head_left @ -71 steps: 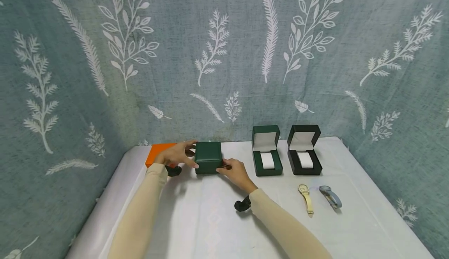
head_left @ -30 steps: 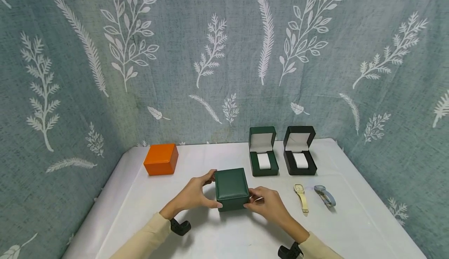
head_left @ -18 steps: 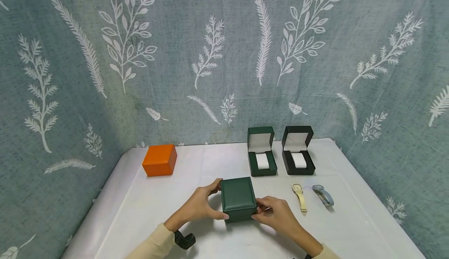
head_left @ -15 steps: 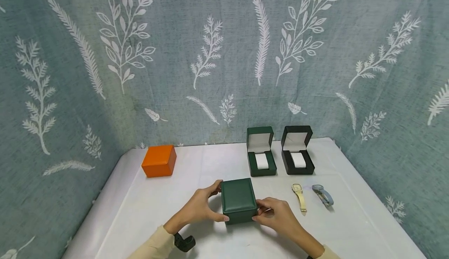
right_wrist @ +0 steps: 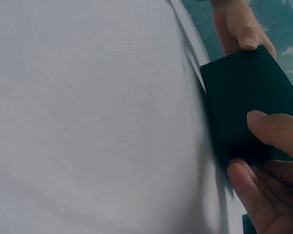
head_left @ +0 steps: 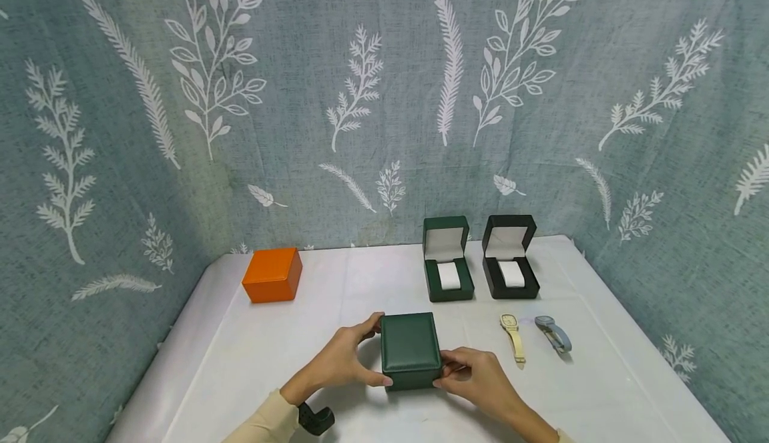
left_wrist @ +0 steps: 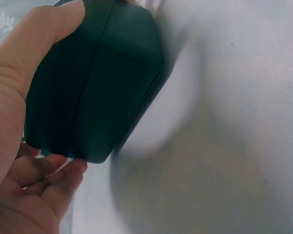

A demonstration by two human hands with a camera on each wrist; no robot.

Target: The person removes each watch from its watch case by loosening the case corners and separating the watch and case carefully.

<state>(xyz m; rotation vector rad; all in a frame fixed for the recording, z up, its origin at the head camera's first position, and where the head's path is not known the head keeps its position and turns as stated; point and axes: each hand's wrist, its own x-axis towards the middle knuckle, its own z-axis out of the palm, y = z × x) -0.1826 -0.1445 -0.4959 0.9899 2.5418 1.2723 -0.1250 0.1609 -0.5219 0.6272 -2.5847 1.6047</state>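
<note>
A closed dark green watch box (head_left: pixel 411 343) sits near the front middle of the white table, between both hands. My left hand (head_left: pixel 342 361) grips its left side, thumb at the front edge and fingers toward the back. On the other side my right hand (head_left: pixel 480 381) holds the lower right corner between thumb and fingers. In the left wrist view the box (left_wrist: pixel 102 78) shows its lid seam, with the left thumb lying across it. The right wrist view has the right thumb pressed on one face of the box (right_wrist: pixel 244 92). What the box contains is hidden.
An orange box (head_left: pixel 272 275) stands closed at the back left. Farther right are an opened green watch box (head_left: pixel 449 256) and an opened black watch box (head_left: pixel 510 256), each with a white cushion. A yellow watch (head_left: pixel 513 336) and a blue-grey watch (head_left: pixel 553 333) lie before them.
Both hands have brought the green watch box from beside the orange box toward the front and right. In the last half second it shifted slightly nearer and turned straighter.
</note>
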